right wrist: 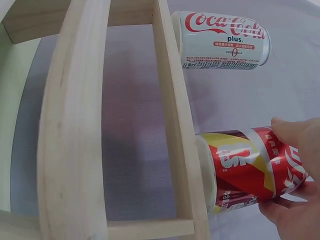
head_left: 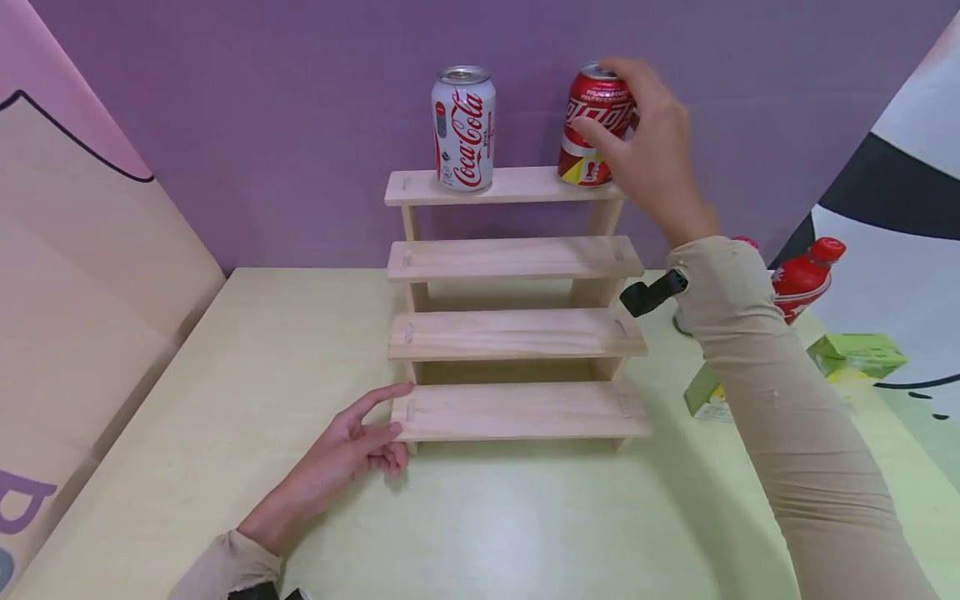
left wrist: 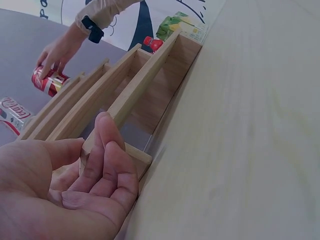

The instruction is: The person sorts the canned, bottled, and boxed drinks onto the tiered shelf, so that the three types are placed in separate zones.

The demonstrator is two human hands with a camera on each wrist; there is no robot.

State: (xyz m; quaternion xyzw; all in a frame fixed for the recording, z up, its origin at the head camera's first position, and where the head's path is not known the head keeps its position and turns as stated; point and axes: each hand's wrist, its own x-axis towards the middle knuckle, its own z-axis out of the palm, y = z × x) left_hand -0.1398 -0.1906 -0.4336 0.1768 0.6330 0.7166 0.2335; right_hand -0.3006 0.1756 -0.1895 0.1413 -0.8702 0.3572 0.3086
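A pale wooden rack with several stepped shelves (head_left: 517, 333) stands on the table against the purple backdrop. My right hand (head_left: 662, 146) grips a red soda can (head_left: 588, 125) from the right side, thumb in front and fingers near its top. The can stands upright at the right end of the top shelf, its base right at the board in the right wrist view. On that shelf's left part stands a white Coca-Cola can (head_left: 463, 129). Low on the left, my left hand (head_left: 341, 454) holds the bottom shelf's end, its fingers curled at the corner in the left wrist view.
Right of the rack, partly behind my right sleeve, are a red-capped bottle (head_left: 804, 279) and green cartons (head_left: 862, 354). The purple backdrop (head_left: 300, 125) rises close behind the rack. A beige panel (head_left: 82, 275) borders the table on the left.
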